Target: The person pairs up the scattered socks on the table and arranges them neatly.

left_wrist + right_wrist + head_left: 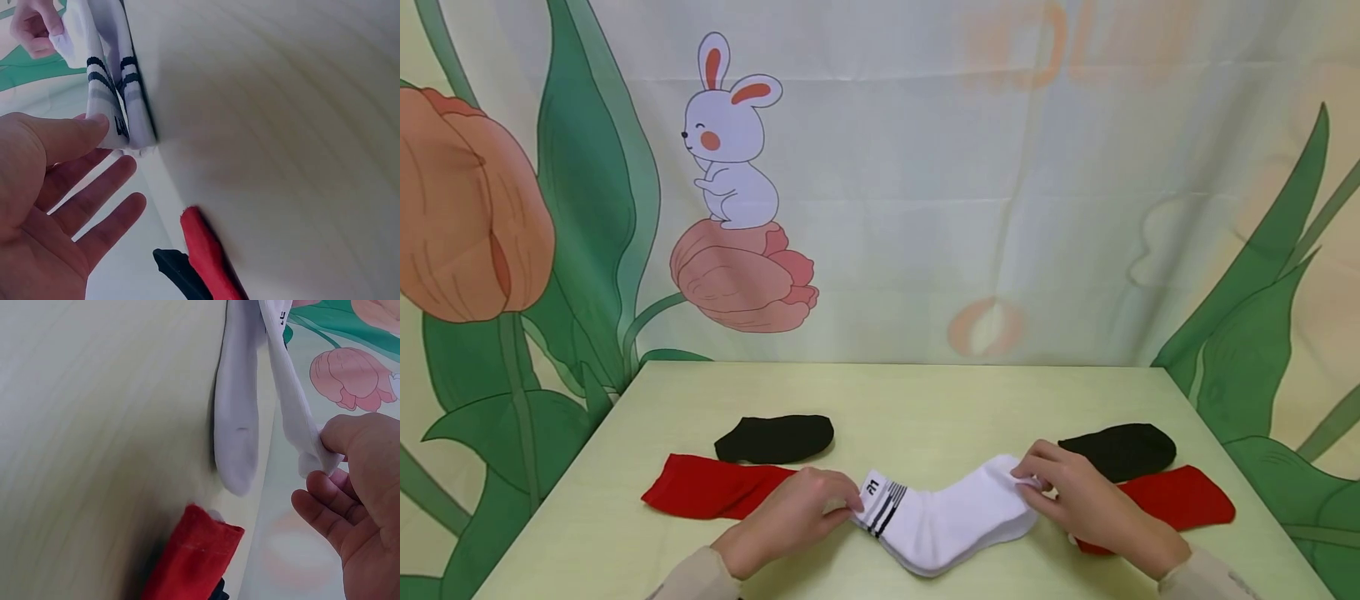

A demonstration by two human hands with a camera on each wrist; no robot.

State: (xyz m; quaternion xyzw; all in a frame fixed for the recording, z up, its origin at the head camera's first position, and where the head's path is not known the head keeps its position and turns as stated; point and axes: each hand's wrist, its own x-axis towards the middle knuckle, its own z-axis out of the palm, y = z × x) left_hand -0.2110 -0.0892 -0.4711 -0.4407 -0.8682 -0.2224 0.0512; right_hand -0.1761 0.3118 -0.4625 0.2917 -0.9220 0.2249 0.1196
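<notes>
Two white socks lie one over the other at the front of the table. The upper white sock has black stripes and lettering at its cuff. My left hand pinches that cuff between thumb and finger. At the toe end, my right hand pinches the same sock and holds it up off the lower one. Seen from the right wrist, the lower white sock rests on the table, apart from the raised toe. In the left wrist view both striped cuffs hang side by side, the thumb pressing the nearer one.
A black sock and a red sock lie to the left, the red one partly behind my left hand. On the right are another black sock and red sock, partly covered by my right hand. A printed curtain hangs behind the table.
</notes>
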